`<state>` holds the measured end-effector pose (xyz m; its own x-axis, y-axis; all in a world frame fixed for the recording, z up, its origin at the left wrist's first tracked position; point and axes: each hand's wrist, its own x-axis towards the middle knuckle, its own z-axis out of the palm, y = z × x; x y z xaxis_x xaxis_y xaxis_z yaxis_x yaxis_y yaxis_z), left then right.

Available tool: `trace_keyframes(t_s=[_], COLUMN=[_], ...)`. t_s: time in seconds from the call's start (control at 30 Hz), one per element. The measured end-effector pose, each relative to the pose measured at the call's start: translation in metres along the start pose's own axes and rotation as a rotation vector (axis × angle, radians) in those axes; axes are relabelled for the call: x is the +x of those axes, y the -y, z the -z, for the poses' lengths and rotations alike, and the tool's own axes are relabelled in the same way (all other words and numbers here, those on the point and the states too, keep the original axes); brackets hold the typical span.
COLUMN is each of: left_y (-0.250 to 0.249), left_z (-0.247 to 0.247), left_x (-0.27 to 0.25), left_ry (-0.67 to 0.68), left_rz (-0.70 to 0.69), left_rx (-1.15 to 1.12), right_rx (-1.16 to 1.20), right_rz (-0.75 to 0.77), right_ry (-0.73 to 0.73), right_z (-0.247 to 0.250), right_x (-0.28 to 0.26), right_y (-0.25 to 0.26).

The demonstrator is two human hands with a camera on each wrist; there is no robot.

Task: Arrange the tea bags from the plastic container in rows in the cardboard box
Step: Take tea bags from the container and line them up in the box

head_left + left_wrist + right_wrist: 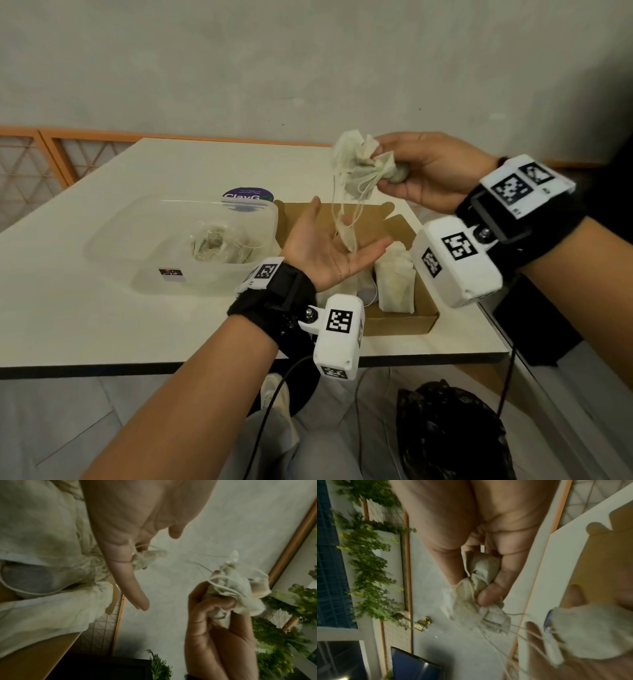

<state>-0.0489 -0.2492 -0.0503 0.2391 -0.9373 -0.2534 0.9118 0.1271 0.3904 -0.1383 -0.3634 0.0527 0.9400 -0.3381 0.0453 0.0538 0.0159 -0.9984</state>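
My right hand [416, 171] grips a crumpled bunch of pale tea bags [359, 162] above the cardboard box [399, 320]; the same bunch [479, 588] shows in the right wrist view, strings trailing down. Below it my left hand [334, 245] lies palm up with straight fingers over the box. One small tea bag [347, 236] dangles on strings from the bunch onto that palm, and shows [145, 559] in the left wrist view. Tea bags [395, 281] stand in the box. The clear plastic container [185, 246] to the left holds a few more tea bags [215, 245].
The white table [102, 308] has its front edge near me and its right edge beside the box. A purple round sticker [248, 196] lies behind the container. A black plastic bag [452, 431] sits on the floor under the right side. A wall stands behind.
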Motion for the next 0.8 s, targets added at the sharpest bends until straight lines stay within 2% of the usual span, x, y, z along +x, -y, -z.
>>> trace_keyframes(t_s=[0.13, 0.23, 0.3, 0.37, 0.47, 0.67, 0.8], left_y=[-0.002, -0.003, -0.001, 0.001, 0.0, 0.006, 0.009], left_z=[0.005, 0.01, 0.017, 0.027, 0.037, 0.032, 0.034], left_x=[-0.003, -0.004, -0.004, -0.004, -0.007, -0.007, -0.007], left_ry=[0.214, 0.148, 0.055, -0.004, -0.037, -0.125, -0.124], left_rz=[-0.034, -0.055, -0.055, -0.02, 0.001, -0.01, -0.033], left_rx=[0.09, 0.189, 0.206, 0.121, 0.033, 0.299, 0.38], right_rx=[-0.176, -0.526, -0.626, -0.586, -0.559, -0.618, -0.246], right_rz=[-0.036, 0.033, 0.088, 0.123, 0.212, 0.255, 0.232], right_ry=[-0.014, -0.042, -0.046, -0.073, -0.212, -0.157, -0.225], right_z=[-0.01, -0.016, -0.018, -0.018, -0.006, -0.001, -0.003], right_x=[0.003, 0.003, 0.003, -0.002, -0.014, -0.037, -0.036], right_y=[-0.034, -0.063, -0.076, -0.086, -0.102, -0.13, -0.135])
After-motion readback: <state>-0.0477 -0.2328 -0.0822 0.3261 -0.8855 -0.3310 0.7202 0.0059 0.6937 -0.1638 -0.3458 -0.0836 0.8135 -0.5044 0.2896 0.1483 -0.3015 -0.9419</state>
